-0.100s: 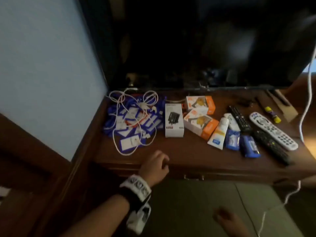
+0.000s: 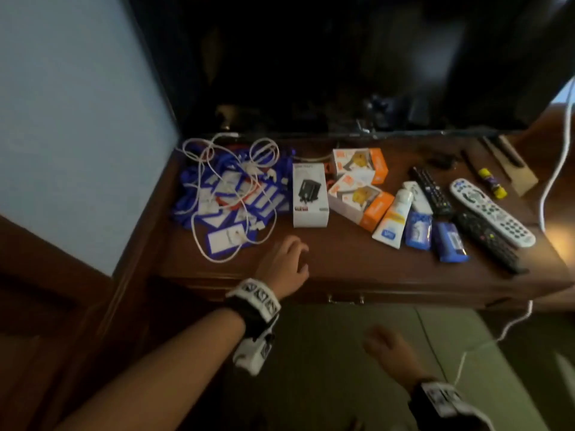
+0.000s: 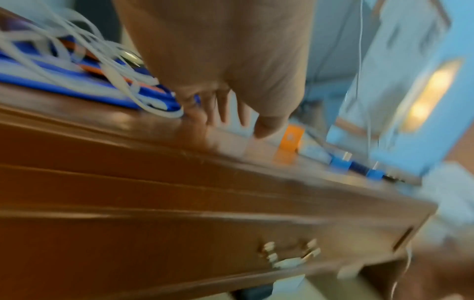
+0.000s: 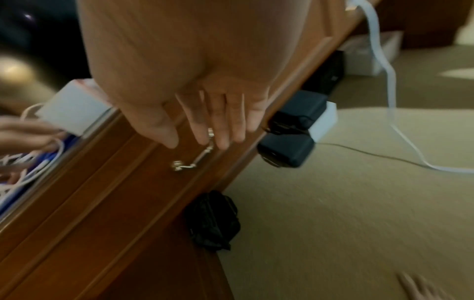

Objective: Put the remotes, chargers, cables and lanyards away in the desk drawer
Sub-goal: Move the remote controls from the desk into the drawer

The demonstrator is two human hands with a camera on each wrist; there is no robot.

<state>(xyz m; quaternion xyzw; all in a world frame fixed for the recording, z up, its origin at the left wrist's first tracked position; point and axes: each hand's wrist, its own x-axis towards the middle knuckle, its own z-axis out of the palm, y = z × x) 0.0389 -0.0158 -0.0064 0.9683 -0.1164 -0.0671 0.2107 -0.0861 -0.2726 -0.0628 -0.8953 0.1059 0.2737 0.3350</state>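
The drawer [image 2: 345, 293] under the tabletop [image 2: 342, 259] is closed, so I judge the task to be at its opening step: nothing has gone in yet. My left hand [image 2: 284, 262] sits at the near edge of the tabletop, just right of the pile of blue lanyards [image 2: 230, 197] tangled with white cables [image 2: 217, 169]; its fingers are loosely bent and grasp nothing. My right hand [image 2: 387, 349] hangs below the tabletop over the carpet [image 2: 342, 368], fingers extended and empty; in the right wrist view its fingertips [image 4: 220, 140] point at the metal drawer handle [image 4: 195, 158] and lie close to it, but blur prevents me from saying whether they touch it. The rest of the items wait on the tabletop: a white charger box [image 2: 310, 195] beside the lanyards, two orange charger boxes [image 2: 357, 181] further right, and at the right end a white remote [image 2: 491, 213] with two black remotes [image 2: 431, 191] near it. A tube [image 2: 393, 217] and blue packets [image 2: 435, 234] lie between and are no part of the task. The next move, in my assessment, calls for the right hand to hook the handle and pull the drawer straight out, and my body must leave room for it to open.
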